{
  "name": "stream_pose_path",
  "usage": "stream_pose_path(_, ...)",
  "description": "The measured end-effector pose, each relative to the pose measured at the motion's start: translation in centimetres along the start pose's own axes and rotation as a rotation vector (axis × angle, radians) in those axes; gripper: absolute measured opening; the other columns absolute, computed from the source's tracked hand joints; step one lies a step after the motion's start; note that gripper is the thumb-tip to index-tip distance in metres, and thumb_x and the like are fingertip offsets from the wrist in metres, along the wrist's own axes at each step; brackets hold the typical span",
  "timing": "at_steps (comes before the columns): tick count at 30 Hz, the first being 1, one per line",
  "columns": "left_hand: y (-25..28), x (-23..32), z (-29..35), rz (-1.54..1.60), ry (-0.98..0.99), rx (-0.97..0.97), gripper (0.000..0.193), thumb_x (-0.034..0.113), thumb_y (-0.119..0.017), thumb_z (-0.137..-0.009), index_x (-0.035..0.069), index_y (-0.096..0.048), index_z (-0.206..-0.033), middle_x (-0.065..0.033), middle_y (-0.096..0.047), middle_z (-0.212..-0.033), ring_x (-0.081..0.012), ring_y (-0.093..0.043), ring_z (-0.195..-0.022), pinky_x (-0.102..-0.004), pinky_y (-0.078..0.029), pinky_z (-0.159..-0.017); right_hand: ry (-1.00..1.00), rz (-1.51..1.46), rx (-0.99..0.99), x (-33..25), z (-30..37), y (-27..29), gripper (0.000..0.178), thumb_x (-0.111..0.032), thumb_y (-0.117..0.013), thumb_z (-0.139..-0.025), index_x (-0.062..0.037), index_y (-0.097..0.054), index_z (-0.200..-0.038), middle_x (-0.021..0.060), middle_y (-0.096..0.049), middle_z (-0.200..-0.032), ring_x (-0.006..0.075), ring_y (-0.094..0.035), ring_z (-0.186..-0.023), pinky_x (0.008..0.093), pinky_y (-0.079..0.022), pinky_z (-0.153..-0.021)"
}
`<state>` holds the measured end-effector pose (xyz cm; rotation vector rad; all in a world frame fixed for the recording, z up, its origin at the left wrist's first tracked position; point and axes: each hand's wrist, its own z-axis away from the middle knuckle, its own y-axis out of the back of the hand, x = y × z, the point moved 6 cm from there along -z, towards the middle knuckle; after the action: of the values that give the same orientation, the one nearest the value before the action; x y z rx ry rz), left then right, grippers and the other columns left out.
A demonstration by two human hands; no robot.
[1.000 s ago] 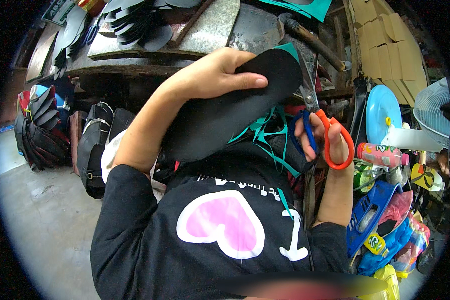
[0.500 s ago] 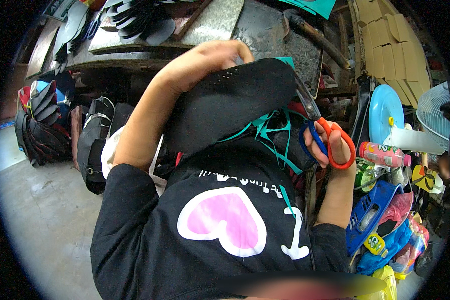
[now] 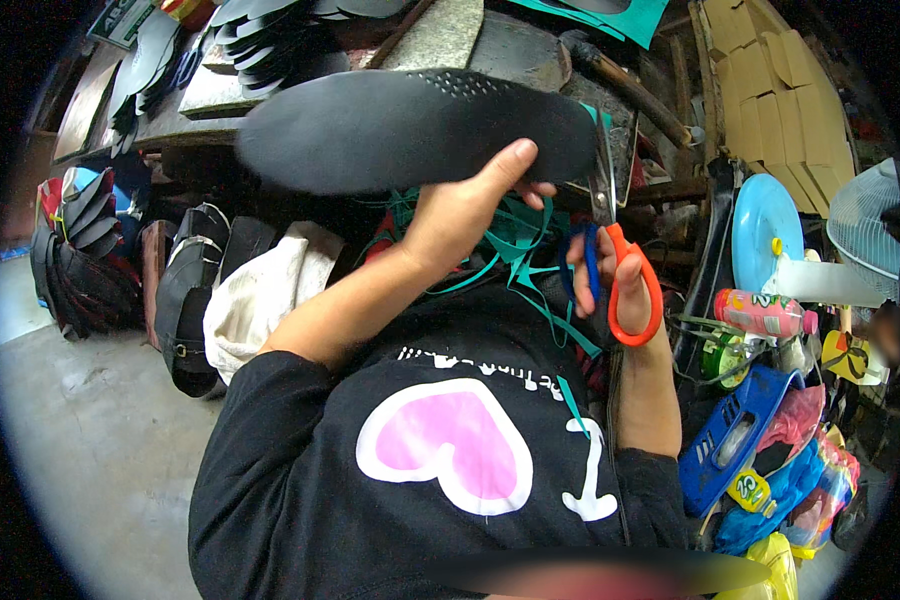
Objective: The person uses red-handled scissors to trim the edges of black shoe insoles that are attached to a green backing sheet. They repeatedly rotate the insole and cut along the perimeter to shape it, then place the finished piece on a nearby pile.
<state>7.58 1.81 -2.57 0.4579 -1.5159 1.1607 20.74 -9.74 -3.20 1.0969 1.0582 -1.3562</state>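
My left hand [image 3: 460, 205] grips a black insole [image 3: 370, 135] by its near edge, thumb on top and fingers underneath. The insole lies crosswise, with rows of small holes along its far edge. A strip of teal sheet [image 3: 598, 115] sticks out past its right end. In my right hand [image 3: 630, 300] is a pair of scissors with orange and blue handles [image 3: 654, 305]. Their blades point away from me, parted, right beside the insole's right end and the teal strip. Thin teal offcuts [image 3: 520, 245] hang below the insole, over my lap.
Stacked black sole pieces [image 3: 255, 45] lie on the workbench [image 3: 440, 40] ahead. A hammer [image 3: 630, 85] rests at its right. Bundled black pieces [image 3: 85, 260] and a white cloth [image 3: 260, 290] are at left. A blue basket [image 3: 735, 430], bottles [image 3: 765, 310] and a fan [image 3: 865, 235] crowd the right.
My left hand has gone from the insole's far edge to its near edge. The insole has turned and shifted left and away. The scissors have moved left, their blades pointing more straight ahead.
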Motion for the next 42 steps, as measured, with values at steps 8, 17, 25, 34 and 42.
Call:
stream_pose_path(8,0.1,-0.4,0.5,-0.091,0.066,-0.052,0.031,0.028,-0.058,-0.092,-0.002,-0.064,-0.097,-0.0099,-0.066,-0.083,-0.0154,-0.062,-0.072,-0.0256,-0.050,-0.067,-0.033,-0.154,-0.089,-0.1,0.4,-0.3,0.093,-0.087,-0.038,-0.067,0.0002,-0.051,-0.096,-0.0001,-0.048,-0.052,0.0067,-0.044,-0.044,0.0183,-0.034,-0.043)
stream_pose_path(17,1.5,2.3,-0.4,-0.190,-0.003,-0.071,0.021,0.018,-0.065,-0.086,-0.003,-0.066,-0.085,-0.0110,-0.066,-0.074,-0.0179,-0.062,-0.058,-0.0287,-0.051,-0.052,-0.099,-0.116,-0.121,0.0,1.7,1.1,0.086,-0.084,-0.047,-0.067,-0.0008,-0.054,-0.087,-0.0019,-0.046,-0.046,0.0041,-0.040,-0.037,0.0171,-0.028,-0.036)
stream_pose_path(25,3.0,3.3,-1.1,-0.560,-0.108,-0.127,0.030,0.018,-0.074,-0.076,-0.002,-0.065,-0.098,-0.0080,-0.068,-0.090,-0.0190,-0.063,-0.078,-0.0320,-0.052,-0.074,-0.232,0.258,-0.053,3.1,0.7,2.2,0.060,-0.062,-0.044,-0.089,-0.0032,-0.054,-0.086,0.0005,-0.044,-0.044,0.0092,-0.039,-0.033,0.0220,-0.030,-0.034)
stream_pose_path(34,5.6,11.3,-2.4,-0.959,-0.670,-0.005,0.050,0.005,-0.066,-0.080,0.008,-0.046,-0.126,-0.0216,-0.062,-0.091,-0.0280,-0.064,-0.086,-0.0332,-0.049,-0.075,-0.215,0.313,0.003,3.8,0.5,3.3,0.061,-0.062,-0.044,-0.088,-0.0018,-0.053,-0.088,0.0020,-0.042,-0.044,0.0104,-0.039,-0.032,0.0233,-0.032,-0.032)
stream_pose_path(42,15.9,21.2,-9.2,-1.938,-1.088,0.929,0.041,0.021,-0.058,-0.087,0.010,-0.051,-0.125,-0.0191,-0.051,-0.126,-0.0368,-0.052,-0.111,-0.0431,-0.043,-0.095,-0.143,0.197,0.109,2.3,1.0,4.1,0.068,-0.069,-0.048,-0.082,-0.0015,-0.053,-0.088,-0.0001,-0.042,-0.044,0.0073,-0.037,-0.034,0.0208,-0.029,-0.033)
